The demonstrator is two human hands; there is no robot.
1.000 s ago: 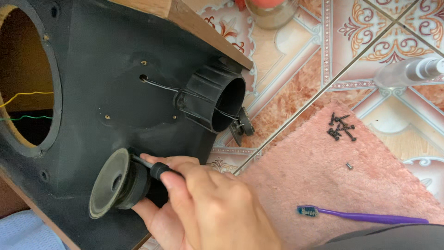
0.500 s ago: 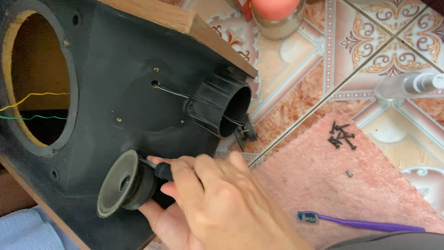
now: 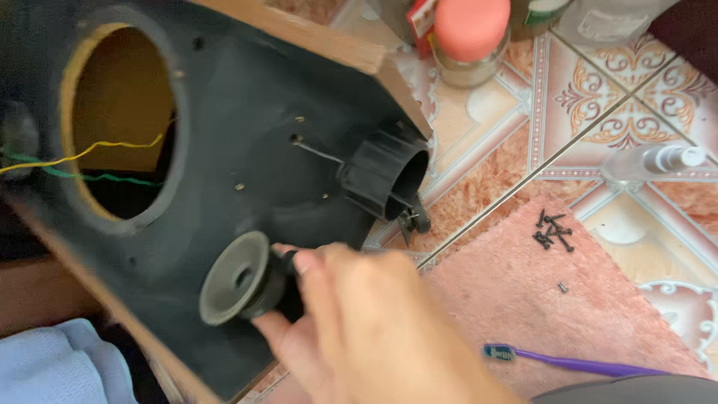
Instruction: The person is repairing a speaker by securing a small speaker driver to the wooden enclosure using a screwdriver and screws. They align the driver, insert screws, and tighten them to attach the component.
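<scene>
Right hand, lower centre, gripping funnel-shaped black part; flared mouth faces lower left, perhaps seated in speaker panel; left hand unseen

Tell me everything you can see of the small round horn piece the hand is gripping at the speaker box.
The round horn piece is dark grey and funnel-shaped, apparently plastic, with a wide flared rim and a small hole at its centre. It sits low on the black front panel of the wooden speaker box, mouth facing up and left. One hand grips its narrow rear from the right; which hand is unclear.
</scene>
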